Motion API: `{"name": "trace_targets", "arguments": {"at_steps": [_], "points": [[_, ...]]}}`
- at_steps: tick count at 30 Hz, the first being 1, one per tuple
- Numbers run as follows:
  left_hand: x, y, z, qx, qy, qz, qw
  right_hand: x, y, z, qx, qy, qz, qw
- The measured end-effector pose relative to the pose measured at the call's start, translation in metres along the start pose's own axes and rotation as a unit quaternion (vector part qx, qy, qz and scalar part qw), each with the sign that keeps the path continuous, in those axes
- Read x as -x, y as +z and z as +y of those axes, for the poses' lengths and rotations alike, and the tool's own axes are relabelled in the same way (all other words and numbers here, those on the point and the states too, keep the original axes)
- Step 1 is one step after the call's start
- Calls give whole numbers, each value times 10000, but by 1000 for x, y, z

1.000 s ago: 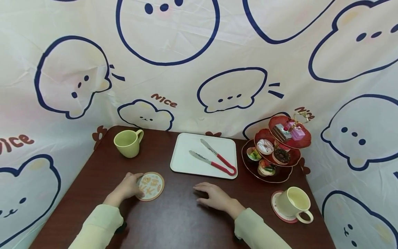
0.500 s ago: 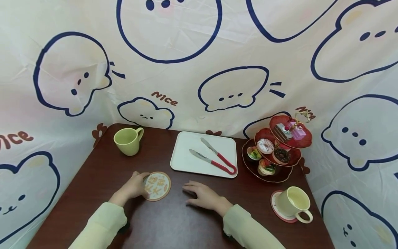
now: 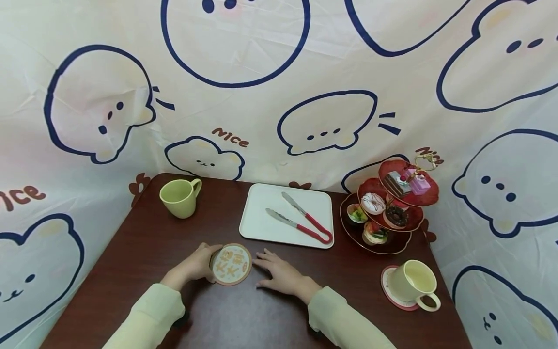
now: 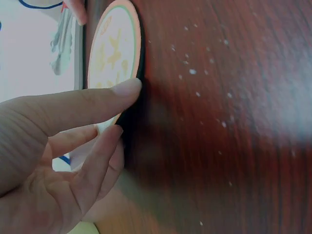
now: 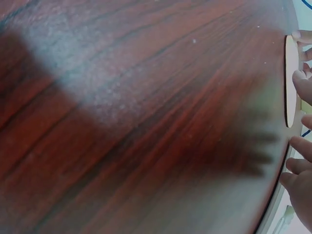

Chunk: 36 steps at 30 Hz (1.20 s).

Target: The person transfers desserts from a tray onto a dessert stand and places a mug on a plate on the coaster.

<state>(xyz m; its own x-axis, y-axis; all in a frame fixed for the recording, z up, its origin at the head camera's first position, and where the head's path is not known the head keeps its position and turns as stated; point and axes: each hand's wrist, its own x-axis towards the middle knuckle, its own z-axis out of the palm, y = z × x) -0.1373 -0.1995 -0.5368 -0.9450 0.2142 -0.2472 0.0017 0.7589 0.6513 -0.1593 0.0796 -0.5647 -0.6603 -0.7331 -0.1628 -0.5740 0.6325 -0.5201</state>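
A round coaster (image 3: 232, 264) with a white face, orange lettering and an orange rim is at the middle of the dark table. My left hand (image 3: 197, 264) pinches its left edge; in the left wrist view the thumb (image 4: 97, 105) lies over the rim and the fingertips are at its side. Whether the coaster touches the table, I cannot tell. Just right of the coaster, my right hand (image 3: 281, 275) is palm down with spread fingers and holds nothing. Its fingertips (image 5: 298, 144) come close to the coaster in the right wrist view.
Behind the hands lies a white tray (image 3: 257, 218) bearing red-handled tongs (image 3: 314, 234). A green mug (image 3: 179, 198) stands back left. At the right are a three-tier red stand (image 3: 425, 194) of pastries and a cream mug (image 3: 411, 281) on another coaster (image 3: 387, 278).
The coaster has slid rightward along with my left hand, from left of centre to the middle. My right hand has shifted left, so the two hands are closer together.
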Motion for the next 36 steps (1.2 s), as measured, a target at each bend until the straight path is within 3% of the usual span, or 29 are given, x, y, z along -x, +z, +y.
{"name": "trace_targets", "arguments": {"at_steps": [5, 17, 29, 36], "points": [[-3, 7, 2, -69, 220, -33, 9997, 2, 3, 3, -33, 123, -93, 9999], [-10, 27, 18, 72, 348, -89, 9993, 5, 7, 12, -44, 276, -154, 9995], [-18, 38, 35, 103, 244, -150, 9995, 17, 5, 24, -653, 298, 211, 9972], [-22, 43, 41, 122, 349, -137, 9992, 22, 3, 31, -617, 228, 430, 9969]]}}
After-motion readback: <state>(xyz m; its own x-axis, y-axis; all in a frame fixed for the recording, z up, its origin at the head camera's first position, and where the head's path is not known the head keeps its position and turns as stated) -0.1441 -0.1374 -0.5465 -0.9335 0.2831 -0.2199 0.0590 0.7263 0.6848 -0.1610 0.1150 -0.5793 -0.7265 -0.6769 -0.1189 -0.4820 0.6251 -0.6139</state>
